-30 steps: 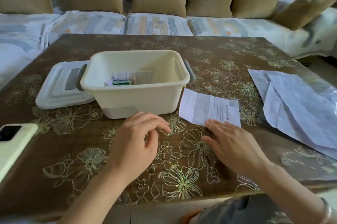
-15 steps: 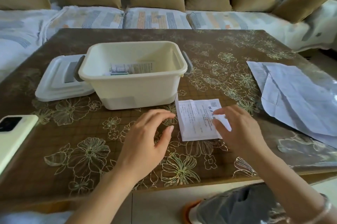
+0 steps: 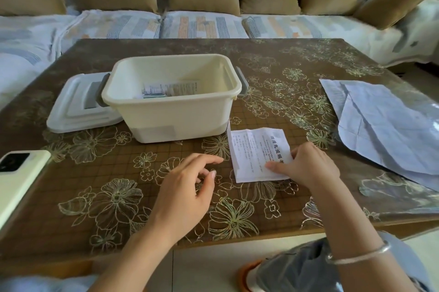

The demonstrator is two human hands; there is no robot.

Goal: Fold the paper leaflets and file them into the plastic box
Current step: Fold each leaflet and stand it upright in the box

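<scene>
1 leaflet (image 3: 254,149), newly folded near the counter's (image 3: 261,59) front edge, needs creasing under the pressing right hand (image 3: 308,168); left hand (image 3: 187,187) loose, empty.

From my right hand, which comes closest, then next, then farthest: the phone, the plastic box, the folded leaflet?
1. Folded leaflet, touched by the right hand.
2. Plastic box, back and left.
3. Phone, far left, partly out of view.
</scene>
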